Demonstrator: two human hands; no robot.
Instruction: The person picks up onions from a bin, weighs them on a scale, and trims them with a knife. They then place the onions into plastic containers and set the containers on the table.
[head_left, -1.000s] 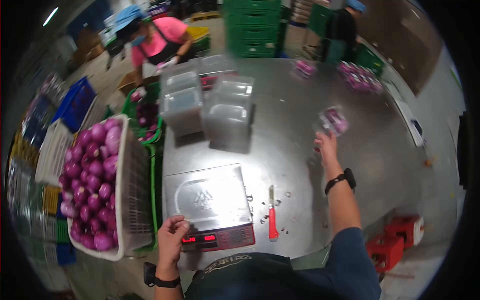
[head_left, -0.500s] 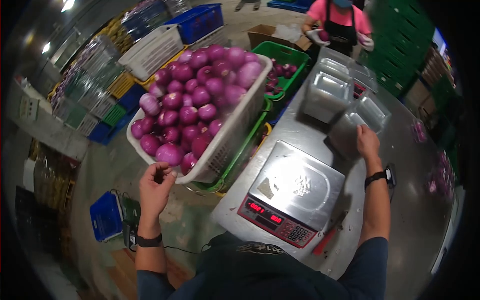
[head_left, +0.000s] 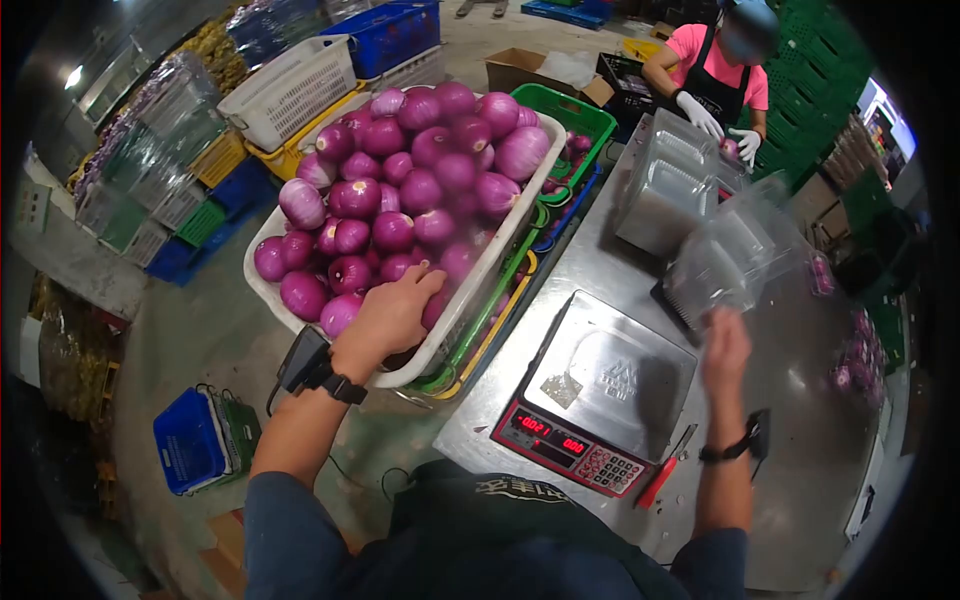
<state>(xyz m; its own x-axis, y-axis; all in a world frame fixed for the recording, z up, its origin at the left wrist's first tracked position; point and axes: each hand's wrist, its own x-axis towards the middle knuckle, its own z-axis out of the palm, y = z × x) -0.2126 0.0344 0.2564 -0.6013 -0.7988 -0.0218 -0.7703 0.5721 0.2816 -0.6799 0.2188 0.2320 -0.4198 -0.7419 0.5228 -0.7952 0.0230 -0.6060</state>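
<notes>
A white plastic basket point(head_left: 268, 300) is heaped with peeled red onions point(head_left: 392, 231). My left hand point(head_left: 395, 315) reaches over its near edge, fingers curled down against a red onion point(head_left: 434, 308); the thumb and fingertips are partly hidden. Slightly blurred, my right hand point(head_left: 727, 345) grips the near edge of a clear plastic clamshell container point(head_left: 735, 255) and tilts it up above the steel table. Between my hands stands a digital scale point(head_left: 610, 370) with a bare metal pan and a lit red display.
More stacked clear containers point(head_left: 665, 195) stand behind the scale. A red-handled knife point(head_left: 657, 480) lies right of it. Across the steel table point(head_left: 800, 480), a person point(head_left: 715, 70) in white gloves handles an onion. A green crate point(head_left: 570, 105) adjoins the basket; bagged onions point(head_left: 858, 360) lie far right.
My left hand has moved from the basket's near corner in over the onions. My right hand has raised and tilted a clear container. The co-worker's hands have come down and closer together.
</notes>
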